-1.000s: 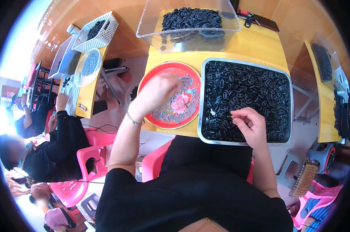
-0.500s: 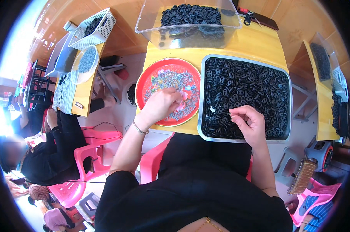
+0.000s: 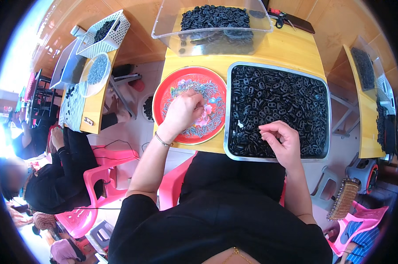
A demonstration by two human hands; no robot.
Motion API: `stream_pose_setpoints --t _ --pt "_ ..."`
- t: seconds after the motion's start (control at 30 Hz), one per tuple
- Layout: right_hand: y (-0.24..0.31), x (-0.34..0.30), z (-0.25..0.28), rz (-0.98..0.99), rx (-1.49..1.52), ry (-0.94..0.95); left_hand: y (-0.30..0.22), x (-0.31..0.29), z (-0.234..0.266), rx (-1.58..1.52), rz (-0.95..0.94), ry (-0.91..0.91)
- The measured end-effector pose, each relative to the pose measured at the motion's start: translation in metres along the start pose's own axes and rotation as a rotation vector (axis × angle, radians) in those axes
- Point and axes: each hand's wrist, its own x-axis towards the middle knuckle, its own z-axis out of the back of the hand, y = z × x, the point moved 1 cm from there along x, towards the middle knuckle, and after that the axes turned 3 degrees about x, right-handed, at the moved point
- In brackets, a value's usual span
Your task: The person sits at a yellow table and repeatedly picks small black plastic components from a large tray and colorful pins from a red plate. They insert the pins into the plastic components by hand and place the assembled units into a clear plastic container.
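A round red tray with a flower pattern holds a loose scatter of small grey metal pins. My left hand is over it, fingers bent down and pressed together among the pins; what they pinch, if anything, is hidden. To the right, a rectangular metal tray is full of small black oval pieces with two holes. Above its near part hangs my right hand, thumb and index finger nearly meeting around something too small to make out. A small white scrap lies on the black pieces.
Behind the trays stands a clear plastic bin of black pieces. Small tools lie at the back right. A side table at left bears a white basket and a bowl of pins. Another person sits at left.
My left hand has shifted slightly away from me and left over the red tray, its fingertips now farther back among the pins. My right hand keeps almost the same place and pose.
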Motion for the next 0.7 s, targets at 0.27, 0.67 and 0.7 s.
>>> stream_pose_setpoints --t 0.27,0.67,0.7 --pt "-0.0038 -0.0006 -0.0022 -0.004 0.003 -0.003 -0.0038 -0.0023 -0.0003 0.107 -0.016 -0.091" --pt "-0.0048 -0.0017 -0.0029 -0.006 -0.022 -0.012 -0.0058 -0.0003 -0.0011 0.193 -0.008 -0.081" --pt "-0.0045 -0.0014 -0.0030 -0.005 -0.022 -0.011 -0.0055 -0.0006 -0.0008 0.191 -0.013 -0.086"
